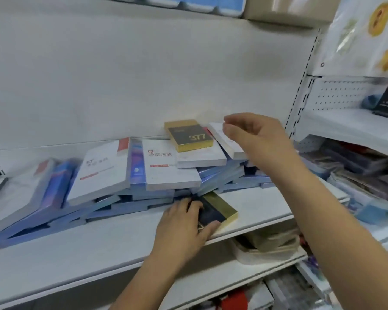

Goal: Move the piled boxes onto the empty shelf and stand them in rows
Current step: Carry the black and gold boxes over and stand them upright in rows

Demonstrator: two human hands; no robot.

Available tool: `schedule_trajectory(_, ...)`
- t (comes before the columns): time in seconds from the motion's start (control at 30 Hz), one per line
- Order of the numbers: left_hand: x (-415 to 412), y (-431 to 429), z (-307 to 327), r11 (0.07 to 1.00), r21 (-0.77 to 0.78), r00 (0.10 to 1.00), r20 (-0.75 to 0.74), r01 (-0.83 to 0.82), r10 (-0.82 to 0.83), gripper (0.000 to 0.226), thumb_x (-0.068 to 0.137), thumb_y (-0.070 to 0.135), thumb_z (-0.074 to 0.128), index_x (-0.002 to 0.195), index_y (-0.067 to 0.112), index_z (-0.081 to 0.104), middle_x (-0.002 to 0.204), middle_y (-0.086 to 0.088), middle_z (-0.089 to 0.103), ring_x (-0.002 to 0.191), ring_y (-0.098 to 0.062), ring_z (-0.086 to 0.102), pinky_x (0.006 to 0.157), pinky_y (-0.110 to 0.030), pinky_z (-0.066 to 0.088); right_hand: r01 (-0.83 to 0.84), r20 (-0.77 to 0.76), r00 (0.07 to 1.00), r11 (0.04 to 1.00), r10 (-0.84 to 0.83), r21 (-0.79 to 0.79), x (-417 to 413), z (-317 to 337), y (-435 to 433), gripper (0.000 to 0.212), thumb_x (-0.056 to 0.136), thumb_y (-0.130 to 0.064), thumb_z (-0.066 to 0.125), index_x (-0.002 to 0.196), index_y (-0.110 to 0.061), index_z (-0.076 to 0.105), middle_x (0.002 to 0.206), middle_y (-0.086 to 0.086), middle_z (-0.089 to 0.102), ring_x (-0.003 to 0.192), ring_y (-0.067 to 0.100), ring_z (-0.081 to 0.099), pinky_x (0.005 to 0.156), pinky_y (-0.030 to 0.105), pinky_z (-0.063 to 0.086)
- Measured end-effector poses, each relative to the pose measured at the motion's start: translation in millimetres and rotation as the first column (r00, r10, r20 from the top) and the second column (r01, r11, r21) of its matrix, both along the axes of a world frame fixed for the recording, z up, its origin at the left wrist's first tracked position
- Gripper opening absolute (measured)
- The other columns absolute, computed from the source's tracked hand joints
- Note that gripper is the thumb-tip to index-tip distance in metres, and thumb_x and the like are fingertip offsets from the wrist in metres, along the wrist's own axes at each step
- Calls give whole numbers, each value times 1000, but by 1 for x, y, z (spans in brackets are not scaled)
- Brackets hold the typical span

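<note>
A pile of flat white and blue boxes lies tumbled along the back of the white shelf. A dark box with gold edges marked 377 rests on top of the pile. A second dark and gold box lies flat near the shelf's front edge; my left hand grips it, fingers on top and thumb at its near edge. My right hand hovers above the pile's right end, beside a tilted white box, fingers loosely bent and holding nothing.
A slotted upright bounds the shelf on the right. Beyond it, neighbouring shelves hold packaged goods. A lower shelf carries a pale tub. Blue packs sit on the shelf above.
</note>
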State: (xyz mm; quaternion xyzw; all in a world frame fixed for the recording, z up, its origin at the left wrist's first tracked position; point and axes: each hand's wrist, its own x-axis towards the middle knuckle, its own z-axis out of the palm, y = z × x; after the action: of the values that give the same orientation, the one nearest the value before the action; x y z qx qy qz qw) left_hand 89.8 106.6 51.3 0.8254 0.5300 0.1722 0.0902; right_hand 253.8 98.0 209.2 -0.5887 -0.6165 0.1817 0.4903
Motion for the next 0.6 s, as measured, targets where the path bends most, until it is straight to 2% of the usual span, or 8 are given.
schedule_trajectory(0.07, 2, 0, 7, 998, -57, 999, -27, -39, 37, 63, 89, 74, 45, 139, 36, 44, 145, 10, 50, 128, -15, 46, 104, -31, 41, -41, 152, 987, 997, 49, -61, 0, 13, 33, 28, 96, -41, 62, 117, -26, 71, 105, -18, 65, 96, -2, 62, 82, 16, 42)
schedule_trajectory(0.13, 1, 1, 17, 989, -132, 997, -47, -70, 64, 68, 83, 75, 55, 139, 38, 42, 142, 11, 53, 125, -15, 50, 99, -31, 45, -39, 331, 940, 991, 79, -128, -5, 20, 66, 24, 96, -49, 57, 91, -28, 67, 93, -11, 60, 90, 9, 58, 77, 26, 41)
schedule_trajectory(0.2, -2, 3, 28, 974, -199, 993, -72, -107, 94, 79, 77, 75, 63, 141, 38, 37, 142, 10, 54, 125, -16, 53, 98, -32, 47, -6, 447, 888, 975, 106, -220, -13, 23, 94, 40, 94, -56, 55, 95, -18, 65, 99, 2, 64, 98, 22, 62, 77, 32, 46)
schedule_trajectory(0.33, -10, 3, 37, 944, -294, 988, -72, -153, 138, 89, 69, 75, 72, 141, 40, 35, 145, 11, 52, 126, -16, 55, 98, -33, 50, 97, 633, 763, 944, 133, -316, -26, 9, 124, 50, 90, -66, 56, 78, -17, 49, 99, 6, 60, 95, 27, 57, 72, 33, 44)
schedule_trajectory(0.43, -16, 4, 38, 929, -326, 985, -69, -173, 159, 95, 63, 75, 76, 141, 39, 34, 145, 10, 53, 124, -17, 56, 97, -34, 52, 157, 761, 635, 941, 136, -300, -36, -1, 131, 59, 88, -73, 50, 109, -19, 61, 119, 8, 63, 124, 32, 50, 93, 38, 40)
schedule_trajectory(0.5, -19, 6, 38, 924, -339, 984, -74, -179, 163, 101, 59, 74, 80, 141, 38, 33, 144, 9, 52, 124, -18, 55, 98, -35, 51, 186, 794, 594, 939, 127, -290, -41, -2, 130, 65, 88, -76, 46, 121, -22, 60, 129, 6, 62, 131, 32, 46, 112, 45, 28)
schedule_trajectory(0.53, -21, 7, 38, 925, -334, 983, -83, -180, 161, 105, 56, 74, 81, 142, 38, 33, 145, 9, 50, 125, -18, 54, 99, -36, 51, 187, 795, 595, 942, 118, -280, -42, -2, 130, 62, 87, -76, 47, 118, -23, 59, 128, 5, 63, 129, 31, 48, 113, 47, 25)
schedule_trajectory(0.6, -24, 9, 37, 931, -316, 982, -110, -184, 156, 112, 52, 74, 83, 145, 38, 31, 144, 7, 47, 126, -18, 53, 101, -37, 49, 172, 763, 637, 945, 107, -277, -42, -2, 133, 59, 85, -73, 55, 113, -21, 53, 121, 3, 64, 119, 28, 55, 104, 45, 31)
